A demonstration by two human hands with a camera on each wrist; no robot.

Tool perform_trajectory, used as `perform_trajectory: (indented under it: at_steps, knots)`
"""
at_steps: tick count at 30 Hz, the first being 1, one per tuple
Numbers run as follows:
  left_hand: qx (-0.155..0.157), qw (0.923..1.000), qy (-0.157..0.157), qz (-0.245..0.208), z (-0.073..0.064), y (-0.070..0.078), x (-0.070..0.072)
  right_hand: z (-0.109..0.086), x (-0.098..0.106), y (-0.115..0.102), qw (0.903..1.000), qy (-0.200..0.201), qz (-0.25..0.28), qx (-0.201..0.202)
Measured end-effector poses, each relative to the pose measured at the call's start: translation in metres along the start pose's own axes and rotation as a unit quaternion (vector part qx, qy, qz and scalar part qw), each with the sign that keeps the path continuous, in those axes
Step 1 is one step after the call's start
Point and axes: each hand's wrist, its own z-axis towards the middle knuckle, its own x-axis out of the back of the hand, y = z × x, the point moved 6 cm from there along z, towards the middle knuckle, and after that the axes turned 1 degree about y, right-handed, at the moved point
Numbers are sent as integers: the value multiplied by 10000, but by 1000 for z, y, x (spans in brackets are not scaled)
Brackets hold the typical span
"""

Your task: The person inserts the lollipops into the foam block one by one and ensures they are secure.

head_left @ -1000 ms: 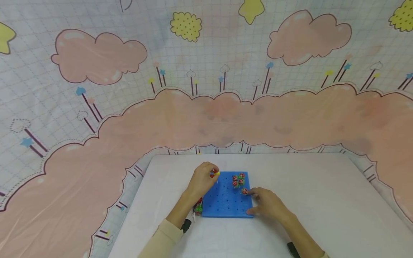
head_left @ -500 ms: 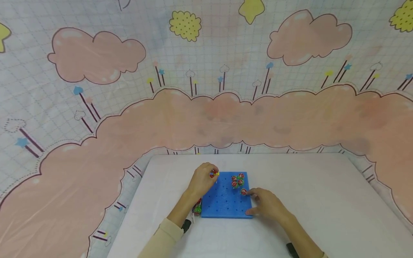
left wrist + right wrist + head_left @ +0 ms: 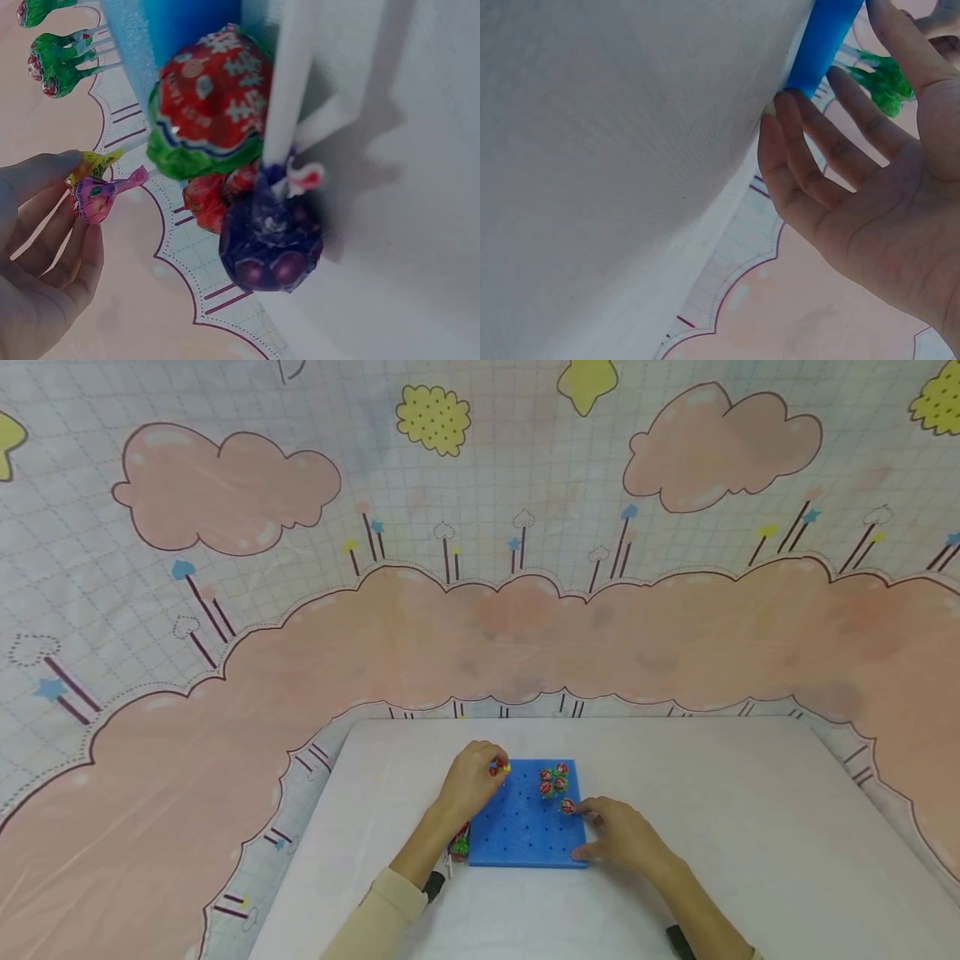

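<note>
On the blue board [image 3: 525,854], five red-and-green lollies [image 3: 546,787] stand toward the right; most visible holes are bare, so likely early going. Spares [image 3: 460,845], incl. a purple lolly [image 3: 274,247], sit just beside the left edge. Left hand [image 3: 469,781] pinches at a yellow lolly [image 3: 90,165] and a pink lolly [image 3: 91,201] by the far-left corner, heads at its fingertips; can't tell if either stick is seated. Right hand [image 3: 626,835], fingers spread, touches the right edge.

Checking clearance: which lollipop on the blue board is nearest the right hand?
The lone lollipop by the right hand's fingertips; four others cluster farther back.
</note>
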Motion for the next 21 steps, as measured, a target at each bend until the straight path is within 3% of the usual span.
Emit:
perform_trajectory:
  at_steps: [21]
  knots:
    - [95,9997,-240,-33,-1,-3,-3,-1,0,-1,10000,16,-29,54]
